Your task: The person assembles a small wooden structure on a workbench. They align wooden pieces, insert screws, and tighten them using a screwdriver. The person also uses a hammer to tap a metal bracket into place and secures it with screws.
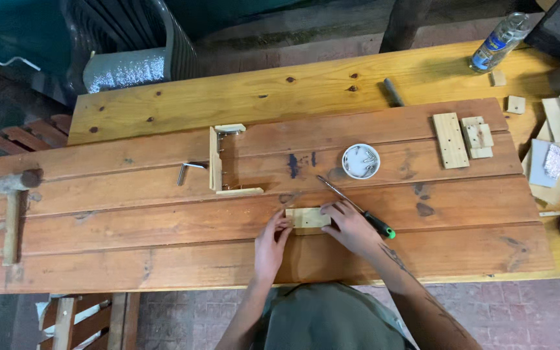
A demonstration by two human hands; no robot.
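Holding a small wood block (307, 218) flat on the workbench (163, 227), both hands on it. Block is the landmark for everything below.

Left hand (271, 243): fingers curled onto the block's left end, pinching it. Right hand (351, 227): fingers closed around the block's right end, pressing it down. Neither hand is open. Block lies directly between the two hands, just ahead of the person's body, long axis running left-right along the board grain. Both hands touch it; no clear call on which is nearer.

Screwdriver (355, 207): black-and-green handle just right of the block, behind the right hand, shaft angled up-left so the tip ends just beyond the block's far edge. Right hand is the nearer one to it; can't tell if it touches the hand.

Beyond the block, slightly right: white round dish of screws (361, 161). Beyond and left: U-shaped wooden frame (227, 162), open side facing right, with a bent metal key (188, 169) just left of it.

Far right of the block: flat wood pieces (463, 137) laid side by side. Far left: wooden mallet (13, 202) at the bench edge. Farthest, up-right at the back plank: plastic bottle (501, 40) lying tilted.
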